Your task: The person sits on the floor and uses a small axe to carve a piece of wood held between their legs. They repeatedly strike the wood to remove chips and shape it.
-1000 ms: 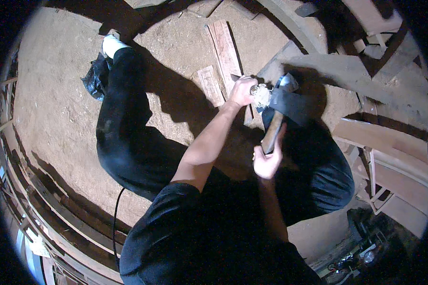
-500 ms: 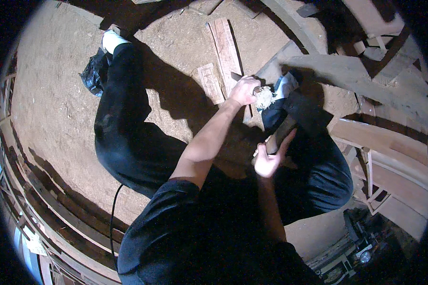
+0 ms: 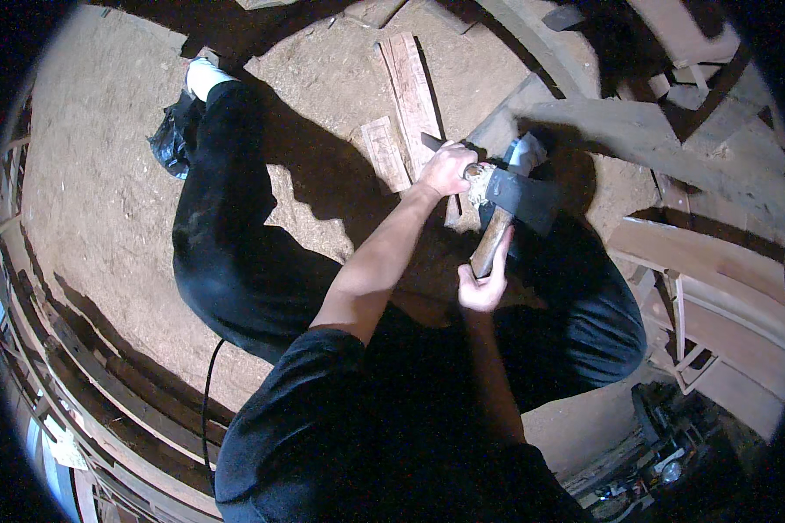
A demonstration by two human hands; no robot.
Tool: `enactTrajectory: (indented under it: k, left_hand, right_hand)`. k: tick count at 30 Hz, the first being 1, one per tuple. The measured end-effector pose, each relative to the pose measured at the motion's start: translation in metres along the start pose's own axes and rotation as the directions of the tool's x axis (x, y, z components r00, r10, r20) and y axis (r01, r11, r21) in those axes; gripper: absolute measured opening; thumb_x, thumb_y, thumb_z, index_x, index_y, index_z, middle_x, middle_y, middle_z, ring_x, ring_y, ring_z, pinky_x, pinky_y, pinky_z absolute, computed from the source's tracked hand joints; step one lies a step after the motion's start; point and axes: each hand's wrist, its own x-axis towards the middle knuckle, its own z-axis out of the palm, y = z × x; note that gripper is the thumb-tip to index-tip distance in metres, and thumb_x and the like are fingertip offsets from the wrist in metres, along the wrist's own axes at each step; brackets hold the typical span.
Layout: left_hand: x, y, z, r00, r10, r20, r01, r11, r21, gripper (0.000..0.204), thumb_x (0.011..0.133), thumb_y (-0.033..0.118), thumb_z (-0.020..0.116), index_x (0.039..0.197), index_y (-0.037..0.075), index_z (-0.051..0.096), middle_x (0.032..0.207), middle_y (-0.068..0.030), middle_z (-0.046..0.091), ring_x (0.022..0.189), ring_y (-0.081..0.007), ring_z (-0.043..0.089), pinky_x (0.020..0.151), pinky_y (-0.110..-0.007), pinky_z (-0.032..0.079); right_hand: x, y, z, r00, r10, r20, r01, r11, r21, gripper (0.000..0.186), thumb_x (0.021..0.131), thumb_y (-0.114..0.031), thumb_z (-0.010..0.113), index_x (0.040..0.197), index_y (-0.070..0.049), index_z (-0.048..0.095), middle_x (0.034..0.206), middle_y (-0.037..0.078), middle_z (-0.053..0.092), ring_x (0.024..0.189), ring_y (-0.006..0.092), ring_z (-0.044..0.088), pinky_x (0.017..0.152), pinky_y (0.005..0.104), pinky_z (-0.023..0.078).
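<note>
My left hand (image 3: 447, 170) is closed round a wooden piece whose near end (image 3: 478, 186) is frayed with pale shavings. My right hand (image 3: 484, 277) grips a hatchet (image 3: 523, 199) by its wooden handle, its broad dark blade lying against that frayed end. Beyond my hands, two pale wooden boards (image 3: 406, 83) lie on the dusty floor (image 3: 314, 78). My bent legs in dark trousers frame the work; my right foot (image 3: 525, 152) is just behind the blade.
A crumpled black bag (image 3: 170, 139) is by my left foot. Beams (image 3: 610, 122) and planks (image 3: 698, 261) line the right, machinery (image 3: 663, 453) stands at lower right, timber rails (image 3: 96, 375) run along the left, and a black cable (image 3: 208, 401) crosses the floor.
The hatchet swung out to the right half a second ago and has now come back left onto the frayed end. My left hand has stayed nearly in place.
</note>
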Motion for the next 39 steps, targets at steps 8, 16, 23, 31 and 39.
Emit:
enactTrajectory:
  k: [8,16,23,31,39]
  left_hand:
    - [0.001,0.001,-0.002,1.0,0.027,0.005,-0.027,1.0,0.015,0.024,0.055,0.016,0.065,0.074,0.007,0.053,0.078,-0.0118,0.06,0.082,-0.0327,0.057,0.078,-0.041,0.043]
    - [-0.003,-0.004,-0.002,0.999,0.003,-0.034,-0.003,1.0,-0.009,0.023,0.054,0.013,0.064,0.074,0.006,0.055,0.076,-0.0138,0.059,0.082,-0.0338,0.057,0.076,-0.042,0.044]
    - [-0.003,-0.003,-0.002,1.0,-0.001,-0.022,-0.001,0.998,-0.07,0.024,0.055,0.017,0.065,0.071,0.005,0.052,0.073,-0.0126,0.058,0.081,-0.0333,0.057,0.075,-0.042,0.043]
    - [0.002,-0.004,-0.009,0.998,-0.038,-0.044,0.037,0.999,-0.02,0.021,0.058,0.014,0.065,0.074,0.005,0.056,0.076,-0.0155,0.06,0.081,-0.0355,0.058,0.076,-0.042,0.045]
    - [0.002,-0.003,-0.005,0.996,-0.008,-0.084,0.006,1.0,-0.026,0.024,0.058,0.018,0.066,0.075,0.006,0.055,0.073,-0.0153,0.059,0.077,-0.0355,0.057,0.074,-0.042,0.045]
  right_hand:
    - [0.002,-0.012,0.002,0.994,0.1,-0.042,-0.098,0.995,0.036,0.091,0.064,0.012,0.056,0.147,-0.007,0.025,0.135,0.018,0.043,0.107,0.0238,0.052,0.08,0.0289,0.045]
    - [-0.009,-0.027,-0.011,0.825,0.557,0.1,-0.548,0.743,0.385,0.098,0.064,0.016,0.052,0.151,-0.012,0.016,0.142,0.015,0.041,0.114,0.0227,0.054,0.087,0.029,0.046]
    - [0.006,-0.021,-0.007,0.973,0.213,0.091,-0.218,0.975,0.052,0.095,0.067,0.017,0.05,0.151,-0.017,0.019,0.109,0.01,0.052,0.059,0.0074,0.051,0.045,0.0228,0.042]
    - [0.01,-0.017,0.0,1.0,-0.024,0.015,0.025,0.991,-0.131,0.092,0.067,0.015,0.055,0.149,-0.007,0.02,0.096,0.007,0.054,0.059,0.0118,0.053,0.049,0.0242,0.045]
    - [0.008,-0.055,-0.016,0.821,0.571,0.024,-0.545,0.77,0.331,0.096,0.065,0.015,0.051,0.15,-0.012,0.017,0.107,0.01,0.056,0.067,0.0159,0.059,0.055,0.026,0.05]
